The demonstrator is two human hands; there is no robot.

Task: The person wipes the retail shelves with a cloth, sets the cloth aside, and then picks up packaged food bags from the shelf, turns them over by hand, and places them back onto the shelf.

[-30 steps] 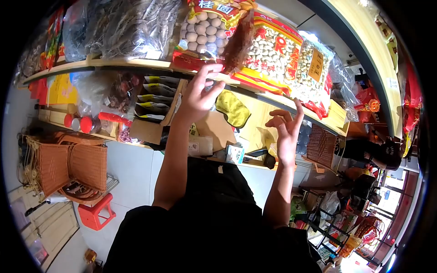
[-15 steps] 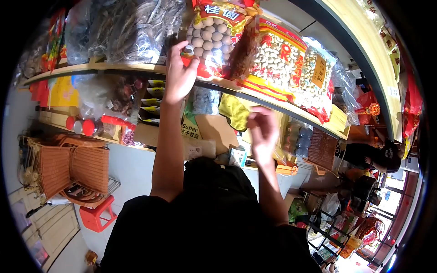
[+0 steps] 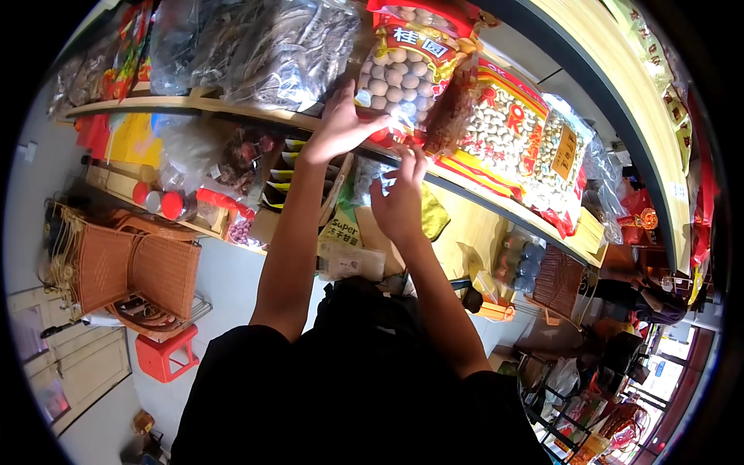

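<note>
A red and gold bag of dried longan [image 3: 397, 77] stands on the upper shelf. My left hand [image 3: 341, 130] is at its lower left corner, thumb and fingers apart, with the thumb stretched along the bottom of the bag. Just below, my right hand [image 3: 401, 198] is raised with loosely curved, spread fingers, its fingertips near the bag's bottom and the shelf edge. Whether they touch the bag I cannot tell. Behind the right wrist hangs a yellow cloth-like piece [image 3: 436, 215], partly hidden by the hand.
Bags of white nuts [image 3: 504, 116] stand right of the longan, and clear bags of dark dried goods [image 3: 291, 58] lie left. The wooden shelf edge [image 3: 256, 115] runs across. Below are red-lidded jars [image 3: 172, 204], a wicker chair [image 3: 159, 267] and a red stool [image 3: 167, 353]. Another person [image 3: 659, 304] is at far right.
My right hand has moved up and left, from beside the yellow piece to the bag's bottom edge. My left hand stays at the longan bag's lower left. The view has shifted.
</note>
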